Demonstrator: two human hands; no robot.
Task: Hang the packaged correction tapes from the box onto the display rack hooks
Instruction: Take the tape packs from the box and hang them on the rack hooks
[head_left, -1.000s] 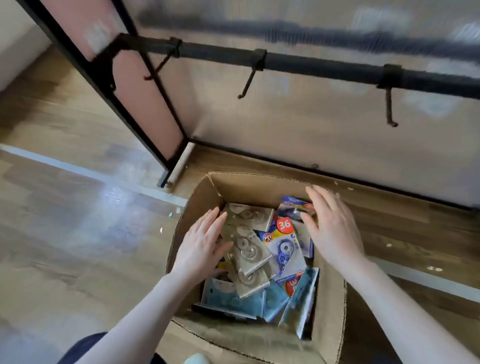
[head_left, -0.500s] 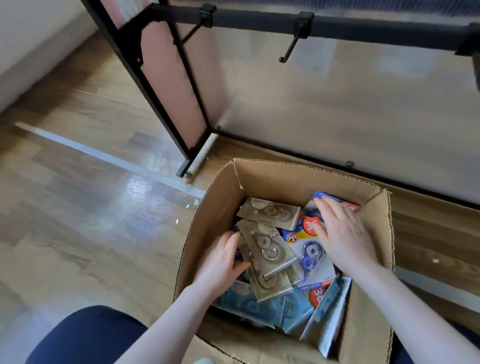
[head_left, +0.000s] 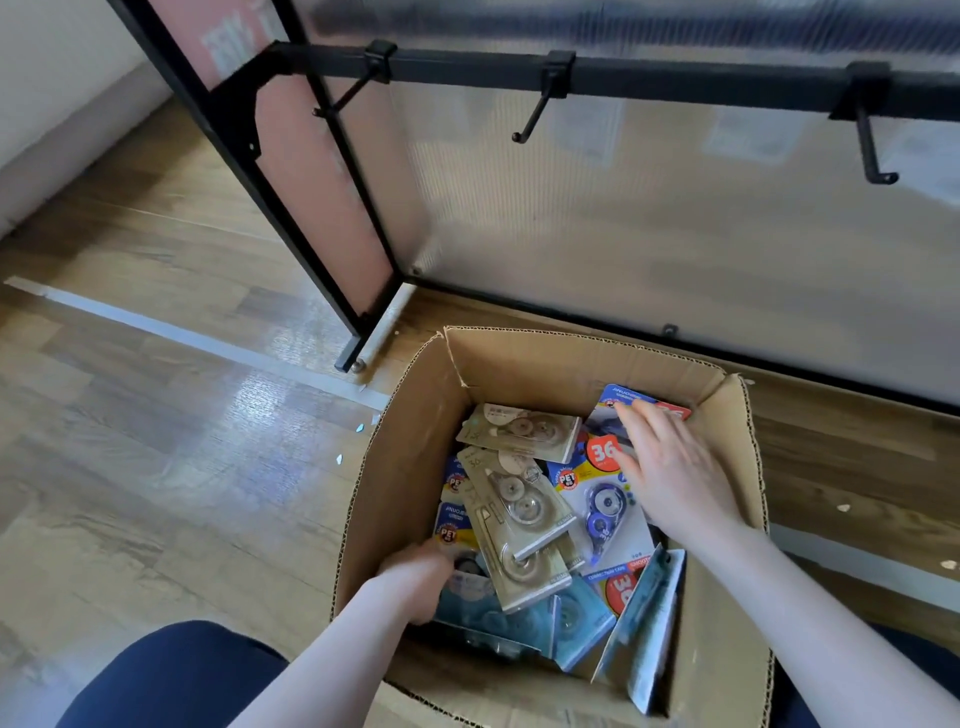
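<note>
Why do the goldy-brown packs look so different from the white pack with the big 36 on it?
The tan packs show plain cardboard with clear plastic wheels, while the white 36 pack has bright printing and a blue tape inside. The tan packs lie on top of the pile; the white 36 pack lies partly under the right hand, whose fingers rest flat. Both are flat carded packs lying in the cardboard box.

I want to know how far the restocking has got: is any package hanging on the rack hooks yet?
No. All three hooks on the black bar are bare, and the packages lie in the box.
</note>
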